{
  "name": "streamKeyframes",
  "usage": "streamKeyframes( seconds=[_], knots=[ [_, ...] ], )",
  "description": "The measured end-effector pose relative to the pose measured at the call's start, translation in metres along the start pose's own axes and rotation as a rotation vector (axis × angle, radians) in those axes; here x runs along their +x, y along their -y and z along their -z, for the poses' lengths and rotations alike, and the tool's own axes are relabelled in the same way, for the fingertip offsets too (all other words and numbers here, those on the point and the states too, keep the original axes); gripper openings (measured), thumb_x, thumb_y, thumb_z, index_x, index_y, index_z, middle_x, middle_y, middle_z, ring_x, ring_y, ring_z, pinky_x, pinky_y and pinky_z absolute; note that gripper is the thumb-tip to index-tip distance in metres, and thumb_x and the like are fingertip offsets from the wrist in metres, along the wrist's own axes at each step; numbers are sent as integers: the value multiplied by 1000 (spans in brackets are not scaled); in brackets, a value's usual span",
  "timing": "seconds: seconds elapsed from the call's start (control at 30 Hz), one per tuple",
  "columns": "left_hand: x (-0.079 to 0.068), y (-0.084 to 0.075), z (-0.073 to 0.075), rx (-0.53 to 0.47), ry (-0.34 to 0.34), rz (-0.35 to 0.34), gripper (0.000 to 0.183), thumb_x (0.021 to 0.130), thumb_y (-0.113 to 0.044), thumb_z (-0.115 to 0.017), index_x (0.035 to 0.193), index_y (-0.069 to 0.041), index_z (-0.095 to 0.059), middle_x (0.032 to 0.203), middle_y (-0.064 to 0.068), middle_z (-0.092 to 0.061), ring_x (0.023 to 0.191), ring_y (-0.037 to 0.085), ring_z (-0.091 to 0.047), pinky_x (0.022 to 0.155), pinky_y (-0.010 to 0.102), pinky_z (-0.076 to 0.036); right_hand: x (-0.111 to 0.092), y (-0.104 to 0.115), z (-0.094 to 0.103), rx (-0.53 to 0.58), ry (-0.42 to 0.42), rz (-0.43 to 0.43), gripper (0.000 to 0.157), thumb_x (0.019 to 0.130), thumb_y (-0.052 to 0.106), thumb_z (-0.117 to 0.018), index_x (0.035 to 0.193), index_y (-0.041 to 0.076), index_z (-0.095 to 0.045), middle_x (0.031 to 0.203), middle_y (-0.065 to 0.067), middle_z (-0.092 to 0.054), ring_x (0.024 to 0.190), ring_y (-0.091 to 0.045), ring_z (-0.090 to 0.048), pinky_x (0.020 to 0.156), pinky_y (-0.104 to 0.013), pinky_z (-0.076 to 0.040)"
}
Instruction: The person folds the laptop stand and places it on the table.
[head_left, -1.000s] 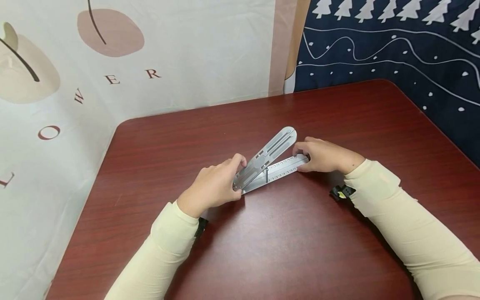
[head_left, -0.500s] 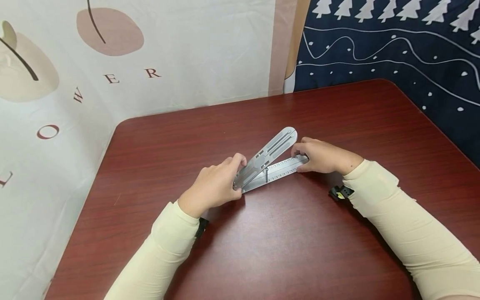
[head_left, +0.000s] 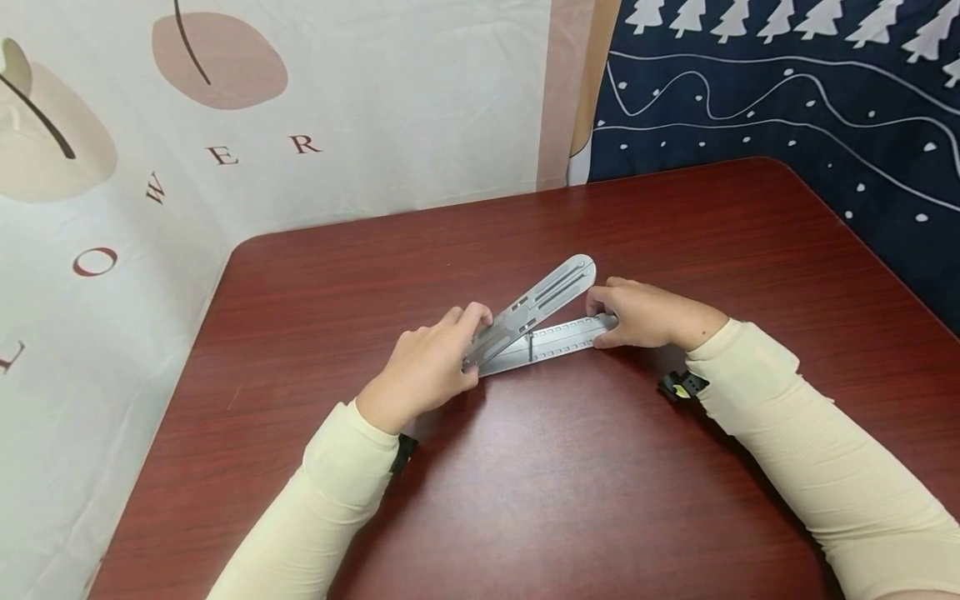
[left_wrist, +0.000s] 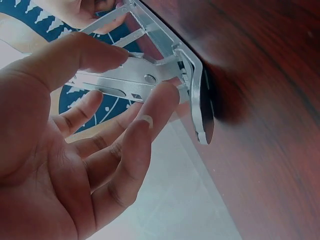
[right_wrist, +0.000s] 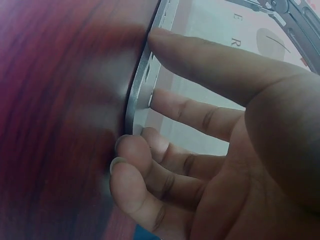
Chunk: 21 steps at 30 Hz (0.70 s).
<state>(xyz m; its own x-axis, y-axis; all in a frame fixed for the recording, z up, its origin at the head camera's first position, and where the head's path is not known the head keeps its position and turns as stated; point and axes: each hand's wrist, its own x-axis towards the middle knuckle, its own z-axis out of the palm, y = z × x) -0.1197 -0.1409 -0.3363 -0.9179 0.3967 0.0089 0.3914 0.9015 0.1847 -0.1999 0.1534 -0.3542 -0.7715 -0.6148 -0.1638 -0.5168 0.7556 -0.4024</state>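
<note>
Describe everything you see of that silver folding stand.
The silver folding stand looks metallic: two long, slotted, round-ended plates, joined at one end, opened into a narrow V with a thin strut between. The lower plate lies on or just above the reddish table; the upper slants up. The left hand grips the joined end; the right hand pinches the lower plate's free end.

The left arm (head_left: 315, 508) and the right arm (head_left: 810, 442) stretch forward and lean in toward each other. The left hand (head_left: 423, 365) has its thumb and fingers bent in a pinch. The right hand (head_left: 651, 313) pinches too, with its fingers curled. The hands are near each other, but apart.
</note>
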Motion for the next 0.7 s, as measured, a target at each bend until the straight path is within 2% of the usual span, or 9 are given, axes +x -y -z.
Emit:
streamKeyframes(
  seconds=[0.4, 0.7],
  knots=[
    [0, 0, 0, -6, -40, 16, 57, 77, -8, -74, 127, -22, -49, 96, 1, -60, 54, 23, -54, 50, 36, -41, 0, 3, 0, 4, 17, -3, 30, 78, 19, -82, 95, 6, -62, 84, -8, -56, 80, -19, -47, 68, -32, -38],
    [0, 1, 0, 3, -53, 14, 57, 77, -6, -74, 126, -22, -49, 96, 0, -64, 60, 26, -59, 51, 38, -43, -1, 5, -1, 3, 30, -3, 33, 77, 23, -84, 93, 7, -60, 81, -7, -55, 77, -18, -48, 67, -31, -38]
  ],
)
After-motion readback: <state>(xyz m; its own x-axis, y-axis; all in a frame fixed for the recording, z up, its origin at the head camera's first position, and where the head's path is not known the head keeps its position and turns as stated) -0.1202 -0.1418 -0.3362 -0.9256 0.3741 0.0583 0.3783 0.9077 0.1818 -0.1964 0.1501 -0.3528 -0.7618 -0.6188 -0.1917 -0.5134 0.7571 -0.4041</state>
